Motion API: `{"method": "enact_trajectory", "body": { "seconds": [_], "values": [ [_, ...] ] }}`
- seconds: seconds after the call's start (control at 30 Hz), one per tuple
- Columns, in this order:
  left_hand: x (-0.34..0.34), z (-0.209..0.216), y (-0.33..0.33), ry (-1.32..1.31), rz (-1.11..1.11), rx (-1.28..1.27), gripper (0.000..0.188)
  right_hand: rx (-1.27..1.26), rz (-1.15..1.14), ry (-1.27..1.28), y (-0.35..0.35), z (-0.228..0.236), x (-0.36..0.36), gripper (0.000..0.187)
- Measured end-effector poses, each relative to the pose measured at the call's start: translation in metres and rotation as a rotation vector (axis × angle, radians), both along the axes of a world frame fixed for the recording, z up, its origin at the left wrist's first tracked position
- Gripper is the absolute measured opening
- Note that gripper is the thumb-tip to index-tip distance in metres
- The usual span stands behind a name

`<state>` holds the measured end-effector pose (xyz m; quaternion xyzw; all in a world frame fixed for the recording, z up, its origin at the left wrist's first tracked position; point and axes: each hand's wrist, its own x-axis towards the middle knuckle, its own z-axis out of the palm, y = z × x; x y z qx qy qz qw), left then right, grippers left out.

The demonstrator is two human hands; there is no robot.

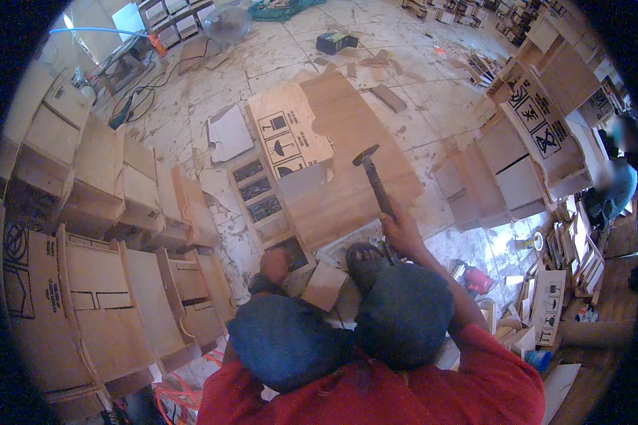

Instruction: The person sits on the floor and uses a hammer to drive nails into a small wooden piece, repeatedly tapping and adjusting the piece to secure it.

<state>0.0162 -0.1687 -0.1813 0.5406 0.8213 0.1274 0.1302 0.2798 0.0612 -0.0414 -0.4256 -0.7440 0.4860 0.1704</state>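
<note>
Hammer (373,173) over the panel (340,212), looks head-heavy and stiff, best taken by the handle (383,199), and there my right hand (403,235) has it, fingers wrapped round; my left hand (276,262) is at the tray (280,239), fingertips hidden, so I can't tell its grip

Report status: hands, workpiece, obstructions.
Right hand gripping dark long-handled hammer; left hand at near end of rectangular wooden compartment tray. Flat brown plywood panel ahead, partly covered by tan printed wooden piece.
</note>
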Motion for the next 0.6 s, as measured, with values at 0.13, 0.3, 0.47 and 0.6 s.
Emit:
{"method": "enact_trajectory", "body": {
  "seconds": [0.13, 0.3, 0.47, 0.6],
  "values": [
    [-0.001, 0.024, 0.0, -0.224, 0.052, 0.073, 0.016, -0.07, -0.003, 0.075, -0.003, 0.006, -0.003, 0.055],
    [-0.006, 0.067, 0.005, -0.686, 0.392, 0.011, 0.02, 0.056, 0.034, 0.109, 0.002, 0.015, -0.01, 0.052],
    [0.0, 0.135, 0.045, -0.63, 0.232, 0.605, 0.02, -0.158, 0.006, 0.113, 0.005, 0.014, -0.031, 0.047],
    [0.009, 0.185, 0.094, -0.453, 0.201, 0.88, 0.017, -0.348, -0.005, 0.197, -0.002, 0.011, -0.037, 0.047]
  ]
}}
